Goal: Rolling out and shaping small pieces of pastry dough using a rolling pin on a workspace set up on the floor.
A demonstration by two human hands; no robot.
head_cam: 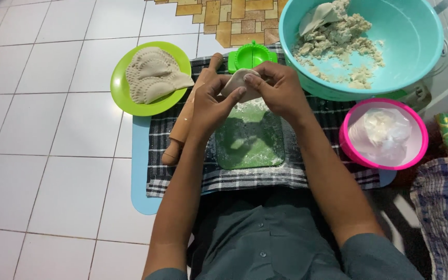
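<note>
Both my hands were raised above the floured green board [250, 140], which lay on a checked cloth [234, 176] spread over a blue mat [140, 171] on the tiled floor [42, 129]. Between them I held a flat disc of pale dough [238, 83]. My left hand [211, 106] had its grip narrowed on the disc's lower left edge, thumb and forefinger pinching it. My right hand [281, 91] was closed over the disc's upper right side, fingers curled across its top. The dough therefore sat directly inside both grips, touching each, suspended clear of the board and just above its far edge.

Beside my left hand, a wooden rolling pin [190, 111] lay on the cloth's left portion, running from near to far. Just beyond the dough, at the cloth's far edge, stood a green hinged dumpling mould [251, 56]. At the far left, partly on the mat's corner, a green plate [125, 93] carried shaped, crimped pastries [154, 78]. At the far right, a large teal basin [416, 46] held crumbly dough [338, 41]. Near the cloth's right edge sat a pink bowl [346, 140] containing a clear plastic bag of white stuff [382, 129]; I could not tell what it was.
</note>
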